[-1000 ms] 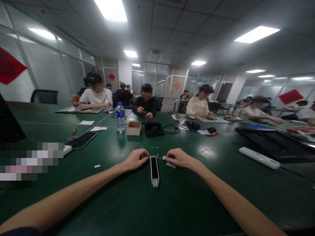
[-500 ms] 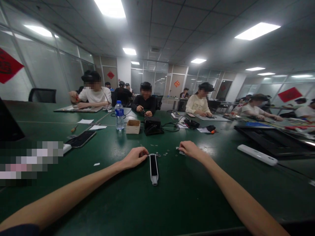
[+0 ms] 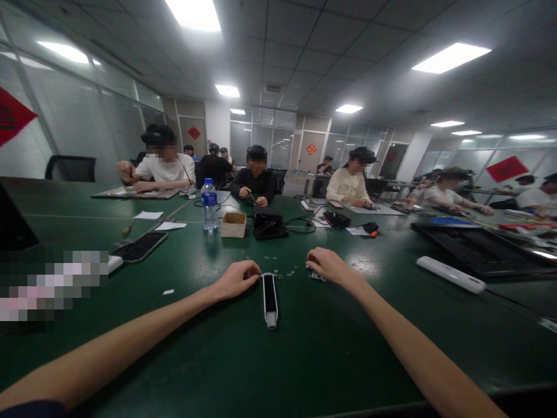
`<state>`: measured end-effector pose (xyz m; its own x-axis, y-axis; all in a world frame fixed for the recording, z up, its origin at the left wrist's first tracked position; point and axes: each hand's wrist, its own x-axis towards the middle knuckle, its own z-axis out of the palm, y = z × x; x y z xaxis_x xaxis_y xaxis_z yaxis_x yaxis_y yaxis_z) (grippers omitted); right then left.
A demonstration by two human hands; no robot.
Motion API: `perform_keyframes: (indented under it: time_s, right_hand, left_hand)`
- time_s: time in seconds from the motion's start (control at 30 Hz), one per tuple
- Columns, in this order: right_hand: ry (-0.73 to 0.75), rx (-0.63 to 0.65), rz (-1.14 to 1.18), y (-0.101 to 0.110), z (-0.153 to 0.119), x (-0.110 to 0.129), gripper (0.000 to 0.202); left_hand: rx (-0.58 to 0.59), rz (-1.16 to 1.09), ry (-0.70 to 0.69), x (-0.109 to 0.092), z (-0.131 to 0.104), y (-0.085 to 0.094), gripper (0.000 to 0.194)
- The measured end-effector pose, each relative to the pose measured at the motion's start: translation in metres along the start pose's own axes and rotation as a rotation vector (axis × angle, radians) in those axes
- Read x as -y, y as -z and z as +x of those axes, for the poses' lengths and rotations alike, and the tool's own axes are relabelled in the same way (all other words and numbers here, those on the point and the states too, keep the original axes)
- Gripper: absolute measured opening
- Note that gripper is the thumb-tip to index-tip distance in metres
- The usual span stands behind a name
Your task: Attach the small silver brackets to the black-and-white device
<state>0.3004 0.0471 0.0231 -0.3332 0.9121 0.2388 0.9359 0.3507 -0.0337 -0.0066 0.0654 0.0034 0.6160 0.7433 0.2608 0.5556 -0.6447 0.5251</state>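
A slim white-rimmed device (image 3: 270,296) with a long black face and a pale tip lies on the green table, tip towards me. At its far end, my left hand (image 3: 237,280) rests with closed fingers beside the upper left corner. What those fingertips grip, if anything, is too small to make out. To the right, my right hand (image 3: 329,265) is held with bent fingers pressed together, and a tiny pale bit shows at the fingertips. Just below it lie small metal pieces (image 3: 317,277). Between the hands several tiny rings (image 3: 290,274) are scattered.
Beyond the hands stand an open cardboard box (image 3: 234,225), a water bottle (image 3: 209,204) and a black stand (image 3: 268,223). A phone (image 3: 143,247) lies left. On the right are a white power strip (image 3: 451,274) and a black tray-like frame (image 3: 474,249). Other people sit across the table.
My right hand has shifted slightly left and up, leaving the small metal pieces more exposed on the table. My left hand and the device stay in place; the view has turned slightly.
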Motion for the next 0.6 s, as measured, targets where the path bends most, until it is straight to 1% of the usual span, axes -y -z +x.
perform_keyframes:
  time_s: [0.07, 0.13, 0.23, 0.37, 0.43, 0.5, 0.6]
  right_hand:
    - [0.095, -0.02, 0.005, -0.005, 0.001, 0.014, 0.018]
    - [0.185, 0.0, 0.006, -0.011, 0.002, 0.028, 0.02]
    - [0.253, 0.022, -0.018, -0.017, 0.004, 0.041, 0.019]
    - [0.288, -0.005, -0.079, -0.017, 0.005, 0.047, 0.019]
    - [0.277, -0.036, -0.082, -0.015, 0.004, 0.05, 0.02]
    - [0.249, -0.085, -0.041, -0.013, 0.002, 0.056, 0.021]
    - [0.22, -0.183, 0.098, -0.013, 0.0, 0.067, 0.02]
  left_hand:
    - [0.005, 0.002, 0.004, -0.001, 0.0, 0.001, 0.021]
    - [0.002, 0.004, 0.003, -0.001, -0.001, 0.001, 0.021]
    - [-0.011, 0.008, 0.001, -0.001, -0.001, 0.001, 0.02]
    - [-0.018, 0.009, 0.006, -0.001, -0.001, 0.0, 0.02]
    - [-0.031, 0.015, 0.009, -0.002, -0.001, 0.0, 0.02]
    - [-0.058, 0.018, 0.003, -0.001, -0.001, -0.001, 0.019]
    - [-0.137, -0.002, -0.035, 0.002, -0.002, -0.002, 0.018]
